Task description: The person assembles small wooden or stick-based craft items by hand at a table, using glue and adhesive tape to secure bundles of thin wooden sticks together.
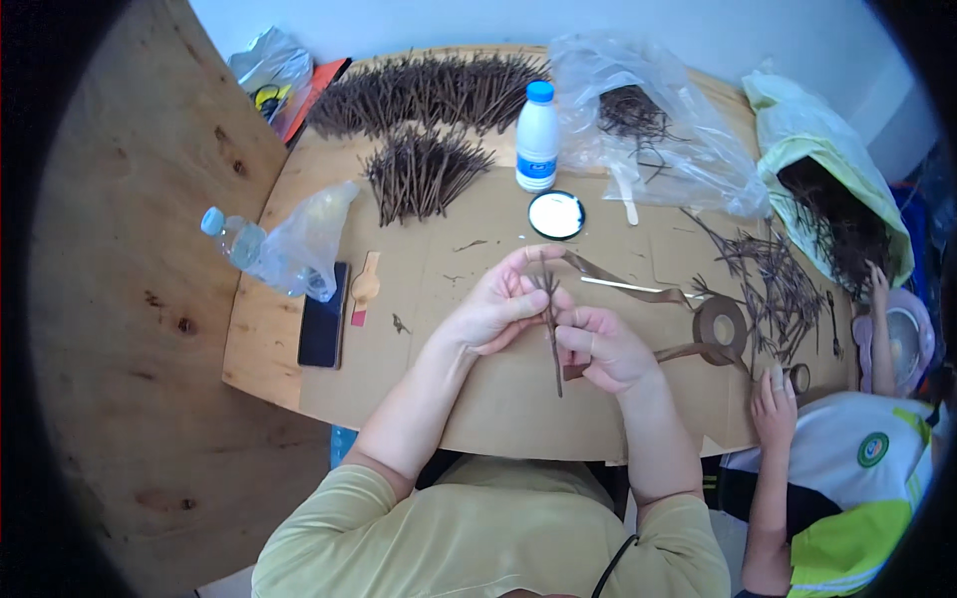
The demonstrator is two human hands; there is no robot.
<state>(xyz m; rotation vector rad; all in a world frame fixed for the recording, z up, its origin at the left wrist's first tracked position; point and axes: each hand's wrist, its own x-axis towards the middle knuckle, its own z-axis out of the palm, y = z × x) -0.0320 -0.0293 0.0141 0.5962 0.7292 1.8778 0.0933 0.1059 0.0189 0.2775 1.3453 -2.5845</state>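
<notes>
The left hand [495,307] and right hand [605,347] meet over the middle of the counter [269,329], near its front edge, both closed around one brown twig stem [551,334]. The left hand's fingers pinch the stem's branched top, the right hand's fingers curl round it lower down, and its bare end hangs below the right hand. A strip of brown tape [623,283] runs from the stem's top rightward to a tape roll [720,327] lying flat just right of the right hand. By my reading the wrapping of this stem is at its beginning: the tape sits at the top and the lower length looks uncovered.

Two heaps of finished-looking brown stems lie at the far edge: a big spread [424,88] along the back and a smaller bundle [424,174] in front of it. That suggests a good share is done. Loose twigs [773,279] near the right edge, more in a clear plastic bag [648,120] and in a green bag [832,189] suggest plenty remains.

A white glue bottle [537,137] with blue cap and a round white lid [556,214] stand behind the hands. A dark phone [323,315] and a water bottle [239,239] lie at the left edge. Another person's hand [773,404] rests at the front right corner.
</notes>
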